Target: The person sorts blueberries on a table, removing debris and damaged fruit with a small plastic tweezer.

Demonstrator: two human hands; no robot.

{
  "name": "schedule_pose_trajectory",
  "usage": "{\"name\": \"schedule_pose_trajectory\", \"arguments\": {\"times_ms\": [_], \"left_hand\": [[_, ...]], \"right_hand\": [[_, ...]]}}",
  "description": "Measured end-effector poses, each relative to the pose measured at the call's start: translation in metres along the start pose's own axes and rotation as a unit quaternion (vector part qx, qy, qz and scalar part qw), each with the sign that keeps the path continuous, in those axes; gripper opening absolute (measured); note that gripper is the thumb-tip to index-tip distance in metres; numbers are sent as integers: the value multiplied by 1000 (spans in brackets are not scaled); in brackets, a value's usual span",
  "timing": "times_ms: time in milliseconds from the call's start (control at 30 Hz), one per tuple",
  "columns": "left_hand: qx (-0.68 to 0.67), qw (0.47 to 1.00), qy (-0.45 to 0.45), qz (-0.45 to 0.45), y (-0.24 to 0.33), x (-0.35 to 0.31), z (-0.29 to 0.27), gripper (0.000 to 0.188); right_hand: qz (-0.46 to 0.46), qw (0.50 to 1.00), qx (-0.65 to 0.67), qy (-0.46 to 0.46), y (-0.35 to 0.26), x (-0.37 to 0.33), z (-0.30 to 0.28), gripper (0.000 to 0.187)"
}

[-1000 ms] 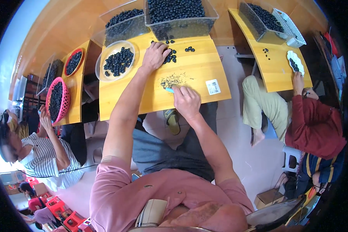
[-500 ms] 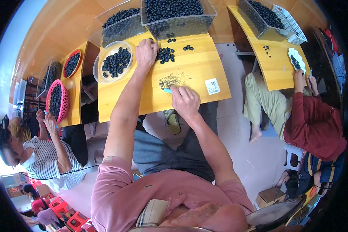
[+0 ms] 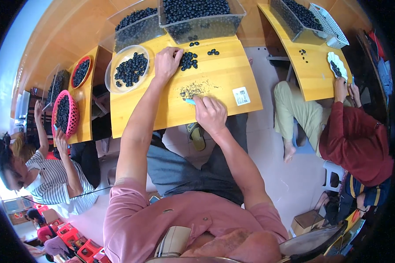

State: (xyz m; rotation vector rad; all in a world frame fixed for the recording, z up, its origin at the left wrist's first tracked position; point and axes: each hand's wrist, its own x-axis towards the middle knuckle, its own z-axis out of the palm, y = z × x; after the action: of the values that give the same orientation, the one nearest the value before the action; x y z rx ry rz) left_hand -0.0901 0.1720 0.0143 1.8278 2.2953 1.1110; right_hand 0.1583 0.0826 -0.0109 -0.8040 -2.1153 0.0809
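My left hand [image 3: 167, 62] rests on the yellow wooden table [image 3: 226, 79], its fingers curled and mostly hidden. Just right of it lies a small pile of dark round bead-like pieces [image 3: 188, 61]. Whatever the left hand may hold is out of sight. My right hand [image 3: 211, 115] grips a small tool with a light blue handle [image 3: 189, 101] near the front edge; its tip points left, next to scattered brownish crumbs [image 3: 195, 89]. A round clear tray [image 3: 111, 82] holding many of the dark pieces stands left of my left hand.
Two clear bins of dark pieces stand at the back, the larger bin [image 3: 202, 33] and one left of it. A white label [image 3: 241, 96] sticks to the table. People work at side tables, left by a pink basket [image 3: 73, 120], right by a white dish [image 3: 336, 59].
My left hand has shifted slightly, its thumb now showing beside the pile. The right hand with the tool stays nearly in place. The person at left has raised one hand.
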Motion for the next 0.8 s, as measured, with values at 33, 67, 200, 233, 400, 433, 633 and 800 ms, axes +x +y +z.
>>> {"name": "schedule_pose_trajectory", "arguments": {"times_ms": [33,67,200,233,400,433,633,800], "left_hand": [[-4,999,-38,18,1,3,-5,36],[-3,999,-36,17,1,6,-3,36],[24,981,-114,153,11,24,10,53],[54,974,-135,174,11,28,14,54],[106,968,-179,142,31,30,19,43],[115,969,-164,146,36,28,16,40],[26,957,-121,263,55,25,26,39],[32,919,-148,364,60,41,52,35]], "right_hand": [[-10,1000,1,9,-1,3,0,15],[-20,1000,1,19,-3,5,-1,13],[-19,1000,3,22,-3,4,0,14],[-18,1000,4,20,-5,4,0,14],[-10,1000,0,23,-2,1,2,13],[-10,1000,1,23,-2,0,2,13],[-8,1000,2,20,-1,1,4,14],[-16,1000,-6,15,-3,1,6,14]]}}
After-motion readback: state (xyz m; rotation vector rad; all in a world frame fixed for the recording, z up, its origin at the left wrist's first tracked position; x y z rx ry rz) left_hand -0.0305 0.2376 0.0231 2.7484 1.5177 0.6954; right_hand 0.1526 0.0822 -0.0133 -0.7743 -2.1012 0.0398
